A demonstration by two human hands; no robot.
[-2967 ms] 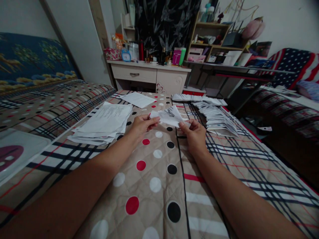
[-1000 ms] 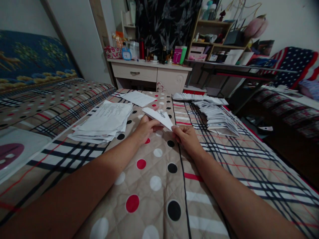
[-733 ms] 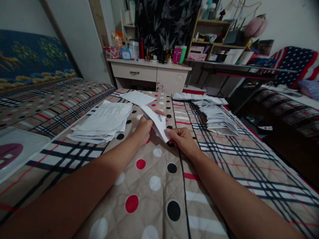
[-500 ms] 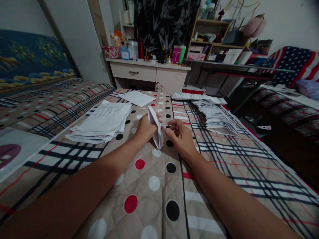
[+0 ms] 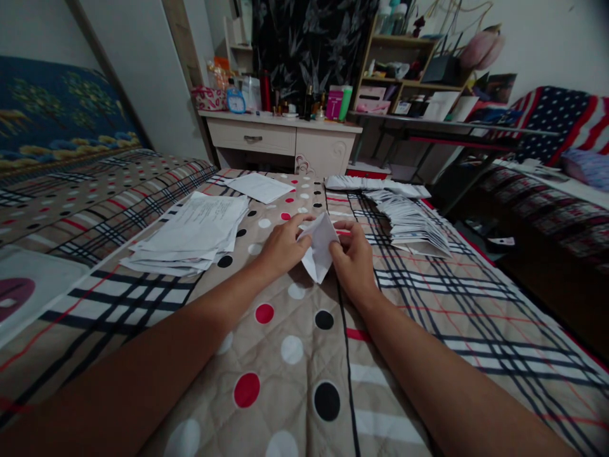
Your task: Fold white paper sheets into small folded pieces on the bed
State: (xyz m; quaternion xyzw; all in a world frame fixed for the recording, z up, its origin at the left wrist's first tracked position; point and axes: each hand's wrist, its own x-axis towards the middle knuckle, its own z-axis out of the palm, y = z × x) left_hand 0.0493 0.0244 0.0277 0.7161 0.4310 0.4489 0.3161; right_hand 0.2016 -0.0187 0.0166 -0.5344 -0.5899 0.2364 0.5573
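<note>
Both hands meet over the quilted bed cover [image 5: 295, 355] around one folded white paper [image 5: 320, 252], whose point faces me. My left hand [image 5: 281, 247] pinches its left edge with curled fingers. My right hand [image 5: 353, 257] grips its right edge, thumb on top. To the left lies a loose stack of printed sheets [image 5: 190, 231]. A fanned row of folded papers [image 5: 409, 219] runs along the right of the bed. A single white sheet [image 5: 259, 186] lies farther back.
A white dresser [image 5: 280, 141] crowded with bottles and a clock stands beyond the bed foot. A wooden shelf [image 5: 404, 70] and a dark desk [image 5: 451, 136] are at the back right. A white plastic lid [image 5: 28, 285] lies at the left.
Over three seconds I have turned and folded the paper from a wide flat shape into a narrower pointed one. Both hands have drawn closer together around it.
</note>
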